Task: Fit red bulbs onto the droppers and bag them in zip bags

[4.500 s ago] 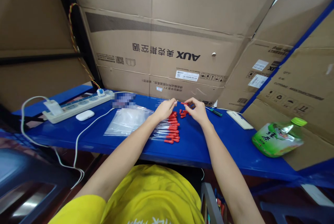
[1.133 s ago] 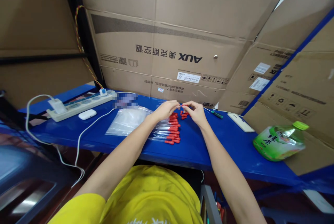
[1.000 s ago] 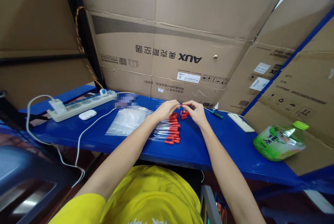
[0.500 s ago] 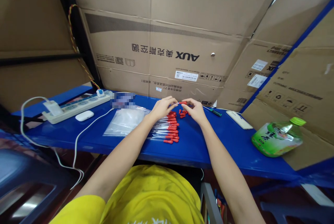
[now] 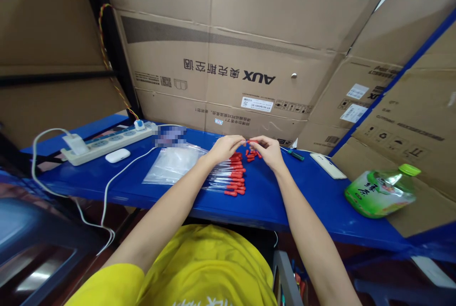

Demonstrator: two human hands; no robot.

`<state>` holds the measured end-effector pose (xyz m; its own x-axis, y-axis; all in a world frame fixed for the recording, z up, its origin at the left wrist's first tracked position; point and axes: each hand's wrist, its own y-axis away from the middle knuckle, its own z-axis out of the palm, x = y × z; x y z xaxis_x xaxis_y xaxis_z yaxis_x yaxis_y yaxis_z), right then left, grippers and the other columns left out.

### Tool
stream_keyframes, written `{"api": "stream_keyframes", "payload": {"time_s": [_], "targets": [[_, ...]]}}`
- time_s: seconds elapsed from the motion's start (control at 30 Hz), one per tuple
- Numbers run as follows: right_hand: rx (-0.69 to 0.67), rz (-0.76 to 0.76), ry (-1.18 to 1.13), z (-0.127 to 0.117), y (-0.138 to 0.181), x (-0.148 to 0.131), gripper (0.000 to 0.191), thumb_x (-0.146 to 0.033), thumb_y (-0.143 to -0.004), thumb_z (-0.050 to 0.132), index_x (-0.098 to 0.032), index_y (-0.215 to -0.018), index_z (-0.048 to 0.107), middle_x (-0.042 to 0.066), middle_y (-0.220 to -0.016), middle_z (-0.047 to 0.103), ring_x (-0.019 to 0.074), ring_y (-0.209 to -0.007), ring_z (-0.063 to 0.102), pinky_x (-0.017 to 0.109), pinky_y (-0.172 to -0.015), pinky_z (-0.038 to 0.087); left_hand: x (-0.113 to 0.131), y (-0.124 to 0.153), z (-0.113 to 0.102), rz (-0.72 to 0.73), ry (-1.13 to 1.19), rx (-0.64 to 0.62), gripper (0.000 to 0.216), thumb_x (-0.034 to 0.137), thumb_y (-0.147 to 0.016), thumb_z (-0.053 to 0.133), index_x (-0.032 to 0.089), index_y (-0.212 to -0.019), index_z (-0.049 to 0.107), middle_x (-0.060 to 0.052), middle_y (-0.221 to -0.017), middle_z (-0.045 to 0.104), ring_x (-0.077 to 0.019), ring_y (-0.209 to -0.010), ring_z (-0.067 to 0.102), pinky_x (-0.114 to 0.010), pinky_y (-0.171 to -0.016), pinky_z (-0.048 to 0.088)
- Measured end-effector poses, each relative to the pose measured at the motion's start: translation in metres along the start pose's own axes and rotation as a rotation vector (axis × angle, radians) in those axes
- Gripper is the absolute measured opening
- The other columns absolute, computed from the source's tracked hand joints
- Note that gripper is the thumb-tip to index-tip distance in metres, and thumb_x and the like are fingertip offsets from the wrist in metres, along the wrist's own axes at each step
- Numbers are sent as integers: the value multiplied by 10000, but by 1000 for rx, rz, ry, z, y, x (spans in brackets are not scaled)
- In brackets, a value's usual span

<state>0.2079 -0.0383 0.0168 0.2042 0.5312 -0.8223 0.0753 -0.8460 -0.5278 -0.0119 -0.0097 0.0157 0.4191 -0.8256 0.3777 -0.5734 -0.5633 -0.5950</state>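
My left hand [image 5: 224, 147] and my right hand [image 5: 269, 150] meet fingertip to fingertip above the blue table [image 5: 306, 201]. The left pinches a thin clear tube; the right pinches a small red cap [image 5: 252, 141] at the tube's end. Below the hands lies a row of clear tubes with red caps [image 5: 233, 177]. A few loose red caps [image 5: 251, 155] lie just behind the row. A clear plastic bag [image 5: 173, 164] lies to the left of the tubes.
A white power strip [image 5: 107, 138] with plugs and a white cable sits at far left, with a white earbud case [image 5: 117, 155] beside it. At right lie a phone [image 5: 327, 165], a green-handled tool [image 5: 295, 154] and a green bottle [image 5: 381, 191]. Cardboard boxes [image 5: 228, 68] wall in the back.
The hands have stayed together at the same spot, the fingers working the cap and tube. The camera shifted slightly.
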Motion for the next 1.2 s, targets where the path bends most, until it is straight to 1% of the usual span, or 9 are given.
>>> {"api": "stream_keyframes", "payload": {"time_s": [0.17,0.27,0.37,0.57,0.77,0.97,1.07,1.2], "targets": [[6,11,-60,0,0,0,438,-596,-710,902,-210,-905,831,73,-799,821,258,-694,775,410,-710,662,1,0,-2,24,22,-3,420,423,-1124,382,207,-1089,740,-77,-1137,791,-216,-1039,725,-303,-927,504],[0,19,-79,1,1,0,430,-580,-690,921,-209,-890,836,75,-799,824,266,-712,786,428,-742,672,2,0,-3,21,9,-23,435,431,-1123,375,207,-1094,746,-82,-1139,793,-224,-1048,725,-307,-930,503],[-3,24,-86,1,1,2,429,-577,-693,921,-209,-896,837,81,-820,829,273,-740,797,444,-768,679,3,0,-4,20,-5,-27,446,441,-1123,367,209,-1100,747,-86,-1132,793,-228,-1048,725,-305,-921,502],[-25,23,-95,3,1,3,440,-586,-699,919,-203,-896,833,84,-823,829,267,-723,793,435,-755,677,3,0,-4,37,-38,-28,444,432,-1122,365,205,-1065,742,-87,-1099,793,-222,-1005,724,-295,-888,499],[-53,4,-89,3,0,1,436,-571,-718,915,-198,-924,827,74,-821,826,244,-739,782,386,-760,657,-1,0,1,43,-31,21,432,442,-1120,382,201,-1061,736,-85,-1076,785,-217,-971,720,-301,-871,506],[-39,-2,-87,2,-2,4,452,-574,-741,899,-204,-983,801,62,-844,817,241,-753,781,376,-760,652,3,0,-2,19,-24,85,369,471,-1093,482,202,-1118,733,-77,-1109,774,-219,-1013,712,-310,-895,504],[-5,-14,-68,-2,-3,7,436,-577,-767,882,-205,-977,794,58,-825,807,236,-751,774,372,-759,647,3,0,-2,-39,-34,50,358,489,-1084,497,219,-1149,724,-61,-1123,782,-221,-1006,715,-309,-876,500],[11,-11,-70,-7,-5,9,444,-575,-773,880,-211,-1012,797,57,-835,814,244,-793,787,380,-798,652,0,0,0,-70,-15,-53,429,474,-1124,361,233,-1109,715,-52,-1102,790,-226,-1009,717,-317,-882,490]]}}
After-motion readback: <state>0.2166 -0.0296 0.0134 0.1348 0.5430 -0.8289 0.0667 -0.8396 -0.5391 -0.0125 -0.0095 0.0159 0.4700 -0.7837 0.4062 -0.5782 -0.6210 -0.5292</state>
